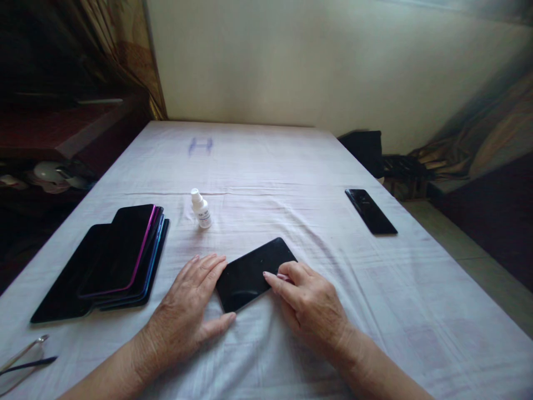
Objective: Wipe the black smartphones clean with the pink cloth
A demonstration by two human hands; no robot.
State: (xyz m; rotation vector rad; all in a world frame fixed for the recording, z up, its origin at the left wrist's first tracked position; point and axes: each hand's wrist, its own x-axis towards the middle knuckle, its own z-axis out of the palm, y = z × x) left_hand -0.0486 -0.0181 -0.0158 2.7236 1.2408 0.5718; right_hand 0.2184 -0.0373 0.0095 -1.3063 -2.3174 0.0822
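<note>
A black smartphone (247,278) lies screen up and slanted on the cloth-covered table. My left hand (185,308) rests flat at its left end, fingers spread, with fingertips at the upper corner and thumb at the lower one. Over the right part of the screen, my right hand (310,303) is closed on a small pink piece (285,277) that looks like cloth; most of it is hidden by the fingers. Beyond the left hand stands a small white bottle (202,210), upright with its cap on.
Several phones and a larger dark device form a stack (120,250) on the left. Another black phone (370,212) lies at the right edge. Eyeglasses (27,358) sit in the near left corner. The white tablecloth (266,161) has creases; a wall rises behind.
</note>
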